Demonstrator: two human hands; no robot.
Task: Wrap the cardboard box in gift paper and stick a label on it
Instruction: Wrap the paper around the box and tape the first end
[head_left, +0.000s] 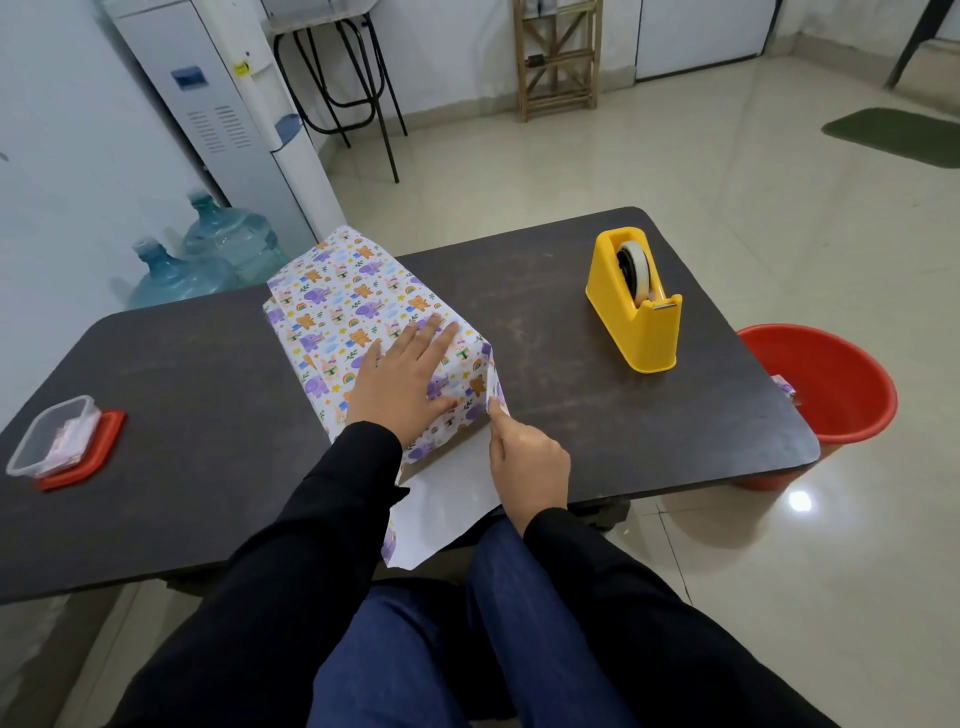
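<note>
The cardboard box is hidden under gift paper printed with purple elephants, bears and rainbows, lying in the middle of the dark table. My left hand lies flat on top of the wrapped box with straight fingers. My right hand is at the box's near right corner, its extended forefinger pressing the paper's side fold against the box, the other fingers curled. A white flap of paper, plain side up, hangs over the table's near edge toward my lap.
A yellow tape dispenser stands on the table to the right. A clear plastic container sits on its red lid at the left edge. A red bucket stands on the floor at right. Water bottles lie far left.
</note>
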